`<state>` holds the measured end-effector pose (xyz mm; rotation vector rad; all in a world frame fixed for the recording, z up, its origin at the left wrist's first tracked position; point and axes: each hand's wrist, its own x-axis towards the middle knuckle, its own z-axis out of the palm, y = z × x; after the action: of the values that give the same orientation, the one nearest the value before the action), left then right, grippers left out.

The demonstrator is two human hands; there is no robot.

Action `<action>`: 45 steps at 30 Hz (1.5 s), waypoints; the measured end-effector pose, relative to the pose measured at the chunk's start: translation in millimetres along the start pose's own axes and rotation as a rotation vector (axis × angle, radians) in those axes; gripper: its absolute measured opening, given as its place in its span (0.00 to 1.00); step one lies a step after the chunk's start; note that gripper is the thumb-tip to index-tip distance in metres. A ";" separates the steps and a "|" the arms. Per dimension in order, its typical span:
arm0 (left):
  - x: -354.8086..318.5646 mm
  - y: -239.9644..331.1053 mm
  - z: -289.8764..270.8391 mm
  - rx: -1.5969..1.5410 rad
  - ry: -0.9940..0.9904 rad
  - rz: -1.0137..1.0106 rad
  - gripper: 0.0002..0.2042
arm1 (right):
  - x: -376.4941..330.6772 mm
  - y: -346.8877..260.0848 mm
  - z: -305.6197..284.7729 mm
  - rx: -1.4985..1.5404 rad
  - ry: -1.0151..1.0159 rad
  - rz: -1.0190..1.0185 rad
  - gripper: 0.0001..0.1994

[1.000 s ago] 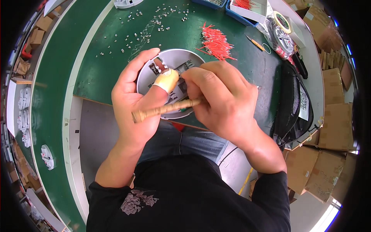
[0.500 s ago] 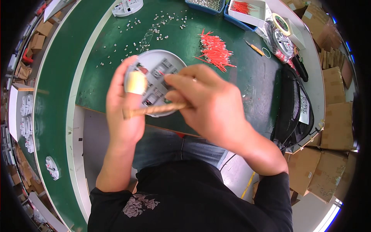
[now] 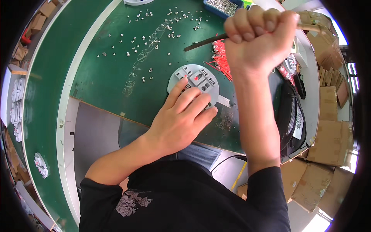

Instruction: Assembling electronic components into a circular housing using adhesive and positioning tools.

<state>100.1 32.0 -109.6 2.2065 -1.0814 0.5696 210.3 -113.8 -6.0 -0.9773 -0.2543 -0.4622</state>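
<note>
The left hand (image 3: 179,124), fingers spread without gripping, rests on the grey round housing (image 3: 213,82) on the bench (image 3: 101,83), nearer than the red pieces (image 3: 220,60). The right hand (image 3: 259,47), raised far right, is fisted around a slim rod (image 3: 206,41).

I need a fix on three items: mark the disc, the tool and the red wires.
Disc (image 3: 205,81): head view, on its exposed face.
Tool (image 3: 208,41): head view, on its dark shaft.
Red wires (image 3: 221,60): head view, on the pile's visible part.
</note>
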 end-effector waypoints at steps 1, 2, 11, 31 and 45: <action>-0.9 1.7 0.3 0.000 0.000 -0.012 0.09 | -4.2 8.8 1.5 0.006 0.000 0.042 0.21; -0.9 3.4 -1.0 -0.015 -0.026 -0.034 0.10 | -8.3 16.0 3.0 0.012 0.001 0.084 0.21; -10.4 -6.3 -8.3 -0.276 0.157 -0.097 0.08 | -23.3 26.6 12.0 0.016 -0.068 0.196 0.22; -2.8 -26.3 -36.7 -0.109 0.306 -0.285 0.22 | -48.5 -44.9 -9.0 0.264 -0.396 0.164 0.22; 5.1 -9.7 -19.2 -0.275 0.359 -0.170 0.40 | -60.7 -72.1 -11.7 0.055 -0.100 0.060 0.21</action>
<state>108.9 47.0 -95.8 1.8467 -0.7289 0.6671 122.2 -142.0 15.8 -0.9528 -0.3252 -0.3509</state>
